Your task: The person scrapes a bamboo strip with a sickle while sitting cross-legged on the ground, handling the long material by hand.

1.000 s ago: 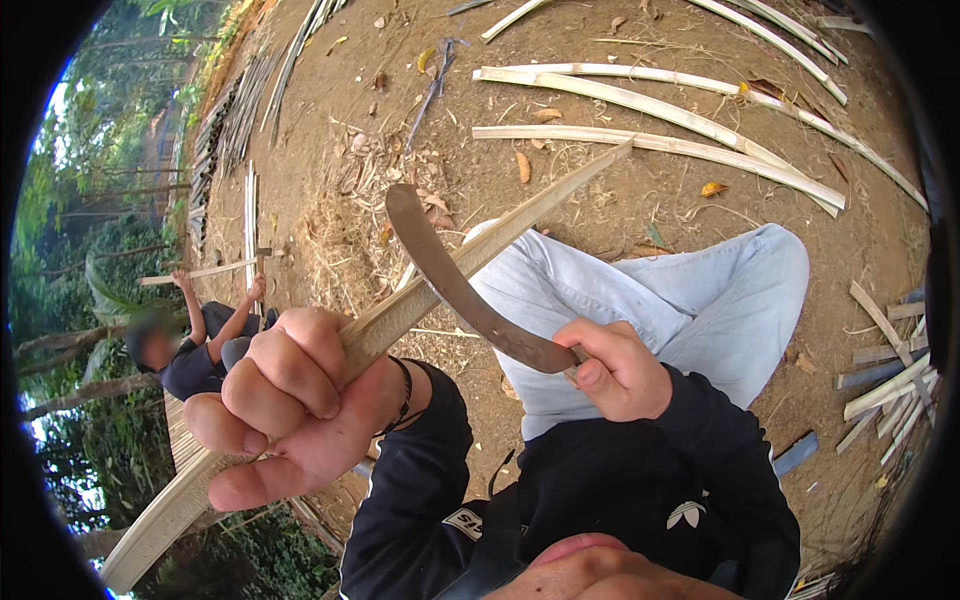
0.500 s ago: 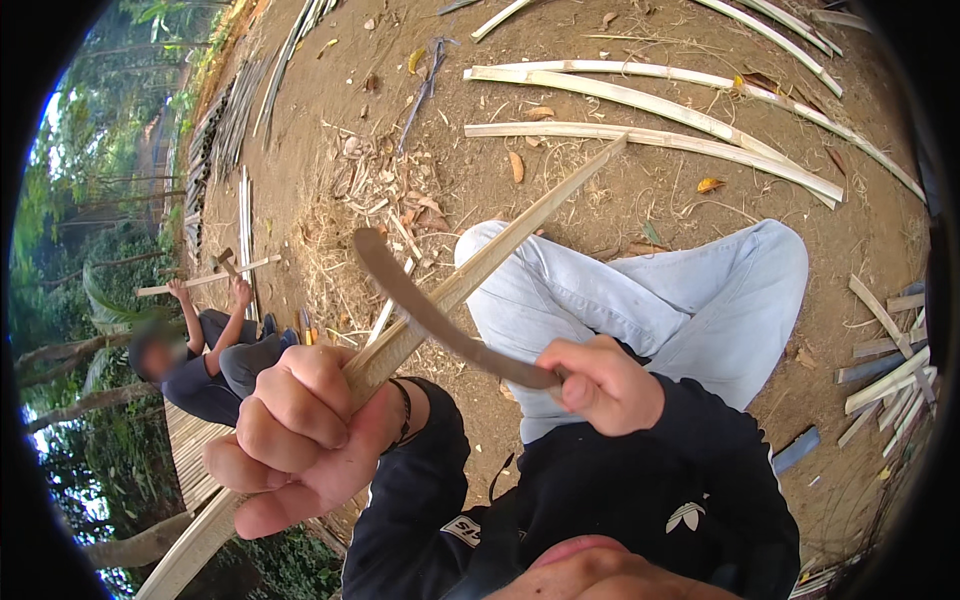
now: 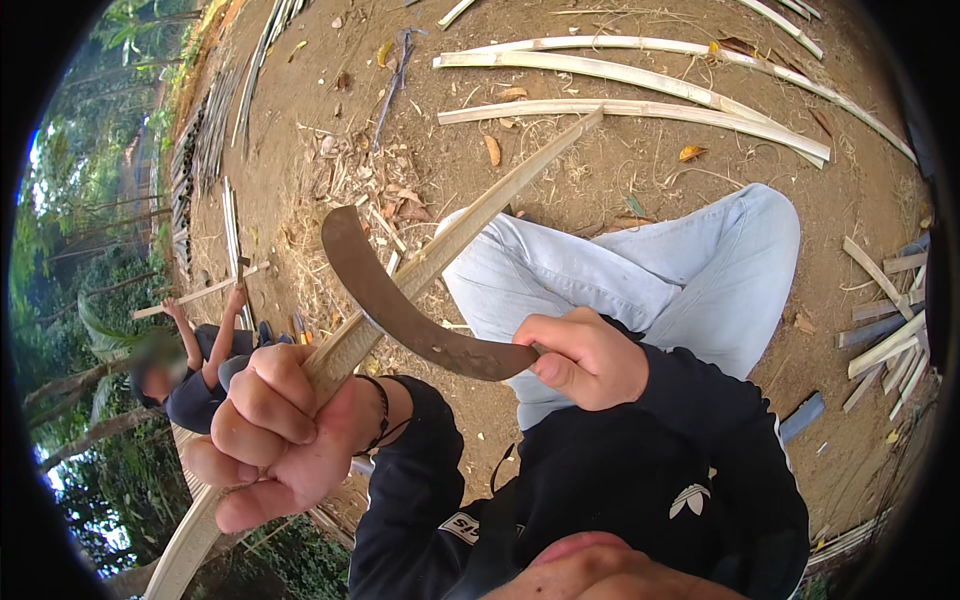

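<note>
My left hand [image 3: 280,430] is closed around a long split bamboo strip [image 3: 470,226], which runs diagonally from the lower left to a narrow tip at the upper right. A curved, dark brown sickle-like knife [image 3: 400,320] crosses over the strip just beyond my left fist, its broad side facing up. The blade overlaps the strip, but whether its edge bites into the wood I cannot tell. My right hand [image 3: 585,360] grips the knife at its near end; the handle is mostly hidden in the fingers. Below the strip are my crossed legs [image 3: 650,255] in pale jeans.
Several bamboo strips [image 3: 640,108] lie on the dirt beyond my legs. A heap of short offcuts [image 3: 890,350] is at the right, shavings [image 3: 370,180] at centre left. Another person [image 3: 200,390] sits at far left, holding a strip and a hammer-like tool.
The knife has rolled so that more of its broad face shows, and it has slid down the strip toward my left fist. Both hands keep their holds. The whole view has shifted slightly.
</note>
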